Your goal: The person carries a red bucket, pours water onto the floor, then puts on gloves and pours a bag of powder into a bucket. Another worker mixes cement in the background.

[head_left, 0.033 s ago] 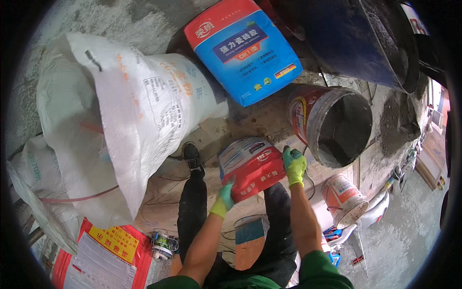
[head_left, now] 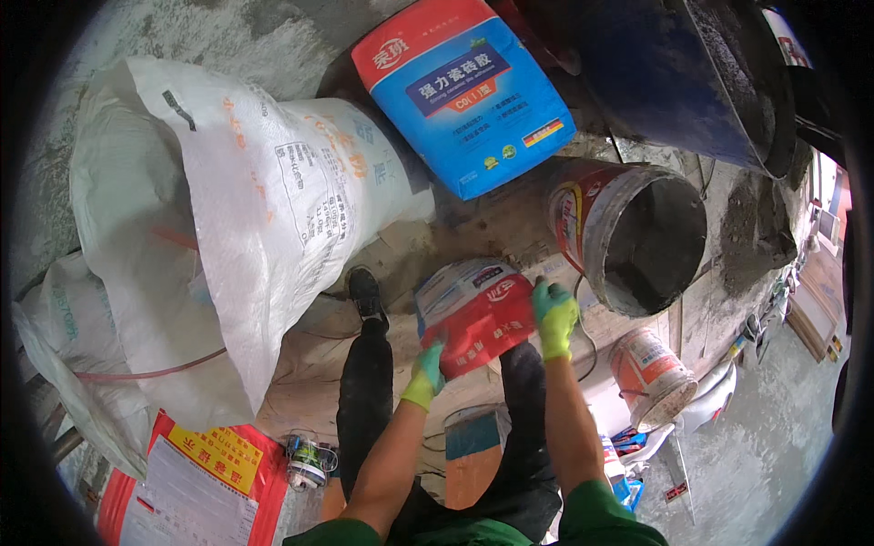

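Between my legs is a red, white and blue bag (head_left: pixel 481 341) of powder, its red end toward me. My left hand (head_left: pixel 426 375), in a yellow-green glove, is closed on the bag's near left corner. At the right corner, my gloved right hand (head_left: pixel 554 317) grips the edge, fingers partly hidden behind the bag. Beyond it lies a full blue and red bag (head_left: pixel 473 136) of tile adhesive. To the right, a large bucket (head_left: pixel 596 255) tilts toward the right, grey residue coating its inside.
Large white woven sacks (head_left: pixel 264 182) fill the left side. A small dirty bucket (head_left: pixel 651 378) stands to the right, a dark blue drum (head_left: pixel 674 73) at the upper right. A red notice board (head_left: pixel 196 491) and a roll of wire (head_left: pixel 308 464) lie at the lower left.
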A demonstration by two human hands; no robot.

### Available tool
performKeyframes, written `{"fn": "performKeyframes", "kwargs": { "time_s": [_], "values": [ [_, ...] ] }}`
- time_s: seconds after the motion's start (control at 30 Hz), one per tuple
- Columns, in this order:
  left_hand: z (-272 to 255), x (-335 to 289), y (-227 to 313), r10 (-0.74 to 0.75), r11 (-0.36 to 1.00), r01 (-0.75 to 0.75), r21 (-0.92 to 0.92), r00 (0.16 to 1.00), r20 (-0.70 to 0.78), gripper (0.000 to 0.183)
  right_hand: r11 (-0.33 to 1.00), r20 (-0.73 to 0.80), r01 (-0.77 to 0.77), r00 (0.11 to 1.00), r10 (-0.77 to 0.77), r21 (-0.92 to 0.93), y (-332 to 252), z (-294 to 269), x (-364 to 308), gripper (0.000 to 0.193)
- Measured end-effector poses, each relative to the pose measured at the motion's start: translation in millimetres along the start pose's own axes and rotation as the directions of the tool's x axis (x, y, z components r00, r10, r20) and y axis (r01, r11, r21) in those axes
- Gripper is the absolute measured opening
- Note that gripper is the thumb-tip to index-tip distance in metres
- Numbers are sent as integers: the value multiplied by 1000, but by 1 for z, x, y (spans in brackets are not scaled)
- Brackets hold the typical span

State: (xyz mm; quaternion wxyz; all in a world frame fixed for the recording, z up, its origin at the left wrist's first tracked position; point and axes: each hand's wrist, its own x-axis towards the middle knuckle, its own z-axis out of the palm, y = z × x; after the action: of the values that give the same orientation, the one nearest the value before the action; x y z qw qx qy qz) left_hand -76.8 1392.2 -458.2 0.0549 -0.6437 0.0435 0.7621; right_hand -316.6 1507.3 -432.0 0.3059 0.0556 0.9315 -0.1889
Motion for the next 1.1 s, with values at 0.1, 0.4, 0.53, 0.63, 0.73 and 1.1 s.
{"fn": "performKeyframes", "kwargs": {
  "time_s": [0.1, 0.4, 0.53, 0.63, 0.73, 1.1],
  "values": [
    [5, 1, 8, -102, 981, 92, -172, 994, -50, 49, 986, 207, 59, 974, -91, 157, -9, 7, -3, 33],
    [-11, 21, -2, -19, 994, 13, -108, 998, -61, 33, 988, 69, 100, 992, -108, 117, -33, 1, 13, 34],
    [-24, 23, -9, 175, 974, -136, 180, 959, -222, 29, 949, 140, -84, 989, 43, 305, -29, 12, -10, 29],
    [-23, -24, -11, 260, 963, -268, -37, 955, -143, 22, 928, 235, -12, 968, -82, 373, -15, -6, -60, 31],
    [-18, -94, -6, 376, 869, -373, 326, 925, 58, 20, 931, 291, -20, 952, -94, 365, -4, -56, -100, 30],
    [1, 20, 7, 220, 951, -156, 266, 948, -231, 34, 941, 143, 333, 930, -338, 61, -32, -4, 18, 28]
  ]
}}
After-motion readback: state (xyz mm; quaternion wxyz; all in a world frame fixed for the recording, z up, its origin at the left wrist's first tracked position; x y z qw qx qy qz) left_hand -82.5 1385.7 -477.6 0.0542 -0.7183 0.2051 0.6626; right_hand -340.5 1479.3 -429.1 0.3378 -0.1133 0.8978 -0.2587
